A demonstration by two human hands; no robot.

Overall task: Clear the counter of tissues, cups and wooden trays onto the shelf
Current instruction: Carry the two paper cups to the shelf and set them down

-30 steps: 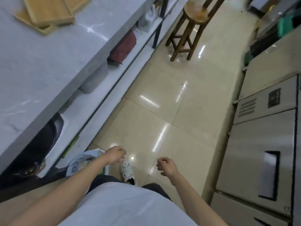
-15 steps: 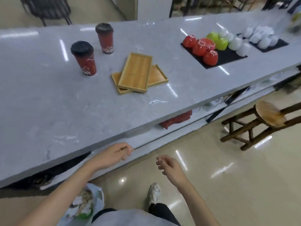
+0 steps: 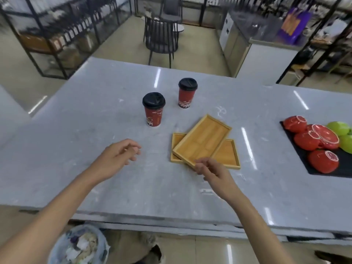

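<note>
Two red paper cups with black lids stand on the grey marble counter (image 3: 95, 178): a nearer cup (image 3: 153, 109) and a farther cup (image 3: 187, 93). To their right, one wooden tray (image 3: 202, 140) lies crosswise on a second wooden tray (image 3: 227, 154). My left hand (image 3: 117, 158) hovers over the counter below the nearer cup, fingers apart and empty. My right hand (image 3: 213, 171) is at the near corner of the upper tray, fingers loosely curled, holding nothing. No tissues show on the counter.
A black mat (image 3: 342, 168) at the right holds red and green ceramic cups (image 3: 306, 141). A bin of waste (image 3: 80, 244) sits on the floor below the counter's front edge. Beyond the counter are a dark chair (image 3: 161, 35) and metal racks (image 3: 57, 35).
My view has swung from the floor and the shelf under the counter up to the counter top. Both hands have risen from below the edge to over the counter, the right reaching the trays.
</note>
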